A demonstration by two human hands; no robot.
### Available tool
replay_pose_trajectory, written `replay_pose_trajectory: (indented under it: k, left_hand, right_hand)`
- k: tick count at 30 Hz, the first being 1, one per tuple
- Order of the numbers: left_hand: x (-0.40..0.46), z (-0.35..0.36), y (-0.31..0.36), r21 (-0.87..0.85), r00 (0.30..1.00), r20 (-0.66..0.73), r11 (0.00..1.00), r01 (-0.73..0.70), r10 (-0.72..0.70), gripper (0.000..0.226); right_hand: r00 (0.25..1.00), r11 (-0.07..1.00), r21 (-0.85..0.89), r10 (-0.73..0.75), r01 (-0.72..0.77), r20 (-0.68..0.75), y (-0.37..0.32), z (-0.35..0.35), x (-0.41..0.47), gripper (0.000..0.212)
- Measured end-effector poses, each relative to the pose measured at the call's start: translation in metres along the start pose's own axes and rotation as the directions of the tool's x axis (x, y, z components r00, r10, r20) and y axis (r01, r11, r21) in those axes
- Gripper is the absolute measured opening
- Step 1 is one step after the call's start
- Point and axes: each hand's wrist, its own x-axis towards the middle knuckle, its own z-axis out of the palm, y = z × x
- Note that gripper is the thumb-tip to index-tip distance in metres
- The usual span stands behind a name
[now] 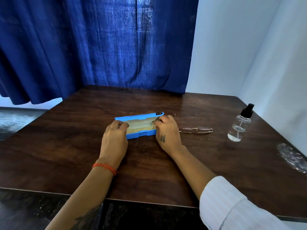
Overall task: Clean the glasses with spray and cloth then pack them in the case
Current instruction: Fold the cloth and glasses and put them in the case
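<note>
The open blue case (pixel 139 126) is held at both ends on the table (pixel 83 146): the left hand (pixel 114 138) and the right hand (pixel 166 131) have fingers curled over its rim, and a pale cloth (pixel 138 124) is seen between the two grips. The glasses (pixel 196 130) lie folded just right of the right grip, unpacked. The spray (pixel 240 125) stands well beyond them. Whether cleaning is done cannot be told; packing and closing remain.

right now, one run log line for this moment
stage: case open | left hand: grips case | right hand: grips case | glasses: on table, right of case | spray bottle: upright, far right
</note>
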Motion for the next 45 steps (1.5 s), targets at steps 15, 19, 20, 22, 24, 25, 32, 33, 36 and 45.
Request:
replay_pose_trajectory:
  k: [15, 19, 20, 22, 24, 25, 32, 33, 36, 45]
  left_hand:
    - [-0.01, 0.0, 0.001, 0.197, 0.954, 0.242, 0.954, -0.227, 0.177, 0.033]
    - [-0.011, -0.01, 0.001, 0.064, 0.965, 0.04, 0.963, -0.26, 0.258, 0.03]
    - [-0.01, -0.013, 0.002, 0.04, 0.964, -0.042, 0.964, -0.262, 0.264, 0.028]
    - [-0.008, -0.019, 0.0, 0.068, 0.961, -0.105, 0.966, -0.251, 0.257, 0.032]
    - [-0.002, -0.02, -0.006, 0.127, 0.971, -0.01, 0.963, -0.237, 0.24, 0.045]
    - [0.003, -0.019, -0.011, 0.142, 0.972, 0.07, 0.963, -0.231, 0.223, 0.052]
    - [0.032, 0.0, -0.031, -0.299, 0.95, 0.303, 0.954, 0.016, 0.079, 0.057]
    - [0.035, 0.002, -0.03, -0.363, 0.958, 0.284, 0.93, 0.063, 0.046, 0.051]
    - [0.045, 0.009, -0.026, -0.446, 0.975, 0.207, 0.879, 0.168, -0.081, 0.045]
    - [0.044, 0.033, -0.011, -0.475, 0.97, 0.013, 0.852, 0.221, -0.245, 0.043]
  right_hand:
    - [0.966, 0.989, 0.078, -0.142, 0.128, 0.216, -0.009, -0.012, -0.009, 0.029]
    - [0.978, 0.982, 0.103, -0.17, 0.158, 0.119, -0.012, -0.02, -0.013, 0.034]
    - [0.981, 0.98, 0.113, -0.173, 0.162, 0.092, -0.014, -0.021, -0.016, 0.034]
    - [0.975, 0.974, 0.145, -0.19, 0.173, 0.115, -0.022, -0.024, -0.022, 0.041]
    - [0.941, 0.974, 0.17, -0.195, 0.152, 0.275, -0.032, -0.026, -0.028, 0.058]
    - [0.904, 0.978, 0.164, -0.184, 0.129, 0.385, -0.035, -0.027, -0.03, 0.069]
    - [0.781, 0.99, 0.068, -0.139, 0.123, 0.609, -0.035, -0.026, -0.032, 0.093]
    - [0.775, 0.991, 0.06, -0.132, 0.122, 0.617, -0.036, -0.026, -0.032, 0.093]
    - [0.767, 0.991, 0.049, -0.126, 0.122, 0.629, -0.037, -0.027, -0.031, 0.091]
    - [0.778, 0.992, 0.046, -0.118, 0.114, 0.618, -0.037, -0.027, -0.029, 0.087]
